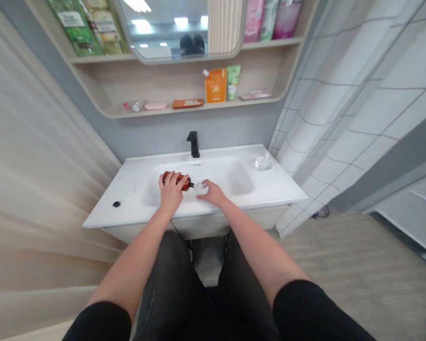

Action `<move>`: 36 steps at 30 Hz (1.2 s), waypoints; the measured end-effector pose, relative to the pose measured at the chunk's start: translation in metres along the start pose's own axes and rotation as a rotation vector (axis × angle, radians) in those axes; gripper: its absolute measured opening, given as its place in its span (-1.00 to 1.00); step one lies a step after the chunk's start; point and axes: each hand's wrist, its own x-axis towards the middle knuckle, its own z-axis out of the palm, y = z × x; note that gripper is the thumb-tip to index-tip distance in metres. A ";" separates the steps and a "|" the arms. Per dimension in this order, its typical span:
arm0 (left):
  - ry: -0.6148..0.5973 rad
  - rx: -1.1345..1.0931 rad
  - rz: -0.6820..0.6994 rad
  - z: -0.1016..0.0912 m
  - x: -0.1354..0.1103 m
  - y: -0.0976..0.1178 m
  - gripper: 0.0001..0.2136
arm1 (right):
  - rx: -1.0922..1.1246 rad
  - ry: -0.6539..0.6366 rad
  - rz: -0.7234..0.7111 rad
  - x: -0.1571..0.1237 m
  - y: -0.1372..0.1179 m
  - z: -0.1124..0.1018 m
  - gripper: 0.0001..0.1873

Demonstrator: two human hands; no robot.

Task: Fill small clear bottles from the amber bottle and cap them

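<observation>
Pretty compact bathroom, with a tiled wall (344, 111) off to the right of the black faucet (193, 144), which is the easiest reference point here. Above the faucet there's a light wood wall shelf (195, 110) with an orange pouch (215, 85) and a green tube (233, 83) standing on it, slightly to the faucet's right. Below the faucet is a white vanity sink (104, 215), with a clear plastic piece (262, 163) on the counter to the right and a small black item (116, 204) well to the left. Now the bit that matters: an amber bottle (177, 179) sits just in front of the faucet, long axis running roughly sideways across the basin, with its black tip pointing right toward the other hand. The left hand (171, 192) is the closer one and is closed over the top of the bottle, fingers wrapped around its body. The right hand (211, 193) is reaching in from the right, arm angled inward, with its fingers (203, 193) on a crumpled clear bit (200, 188) just past the bottle's tip. Can't tell whether that hand is actually gripping it or just resting there.
</observation>
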 end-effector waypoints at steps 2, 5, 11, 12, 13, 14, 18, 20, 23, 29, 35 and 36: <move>0.000 0.001 0.006 0.000 0.001 0.000 -0.41 | 0.012 0.005 -0.002 0.000 0.000 0.000 -0.29; -0.007 0.012 0.012 -0.001 0.003 -0.001 -0.40 | 0.024 0.013 -0.002 0.000 0.001 0.000 -0.29; -0.011 0.010 0.024 -0.003 0.005 -0.002 -0.39 | 0.019 0.026 -0.019 -0.001 0.000 -0.001 -0.31; -0.013 0.008 0.025 -0.003 0.006 -0.002 -0.39 | 0.018 0.026 -0.020 -0.001 0.000 -0.001 -0.31; -0.013 0.008 0.026 -0.003 0.006 -0.002 -0.39 | 0.019 0.024 -0.020 -0.002 -0.001 -0.001 -0.31; -0.011 0.012 0.027 -0.003 0.006 -0.002 -0.39 | 0.022 0.022 -0.019 -0.002 -0.001 -0.002 -0.30; 0.000 0.034 0.040 -0.004 0.007 -0.002 -0.42 | 0.031 0.028 -0.016 -0.002 -0.001 -0.002 -0.28; -0.003 0.037 0.046 -0.005 0.007 -0.002 -0.42 | 0.035 0.031 -0.014 -0.002 -0.002 -0.002 -0.28; -0.014 0.027 0.048 -0.007 0.009 -0.002 -0.41 | 0.040 0.030 -0.014 -0.002 -0.002 -0.002 -0.29; -0.025 0.049 0.053 -0.009 0.011 -0.002 -0.39 | 0.077 0.037 -0.026 -0.002 0.000 -0.002 -0.29; -0.028 0.035 0.082 -0.013 0.013 -0.002 -0.40 | 0.096 0.042 -0.035 -0.002 0.001 -0.001 -0.31; -0.028 0.033 0.086 -0.013 0.014 -0.002 -0.41 | 0.101 0.043 -0.031 -0.002 0.001 -0.001 -0.31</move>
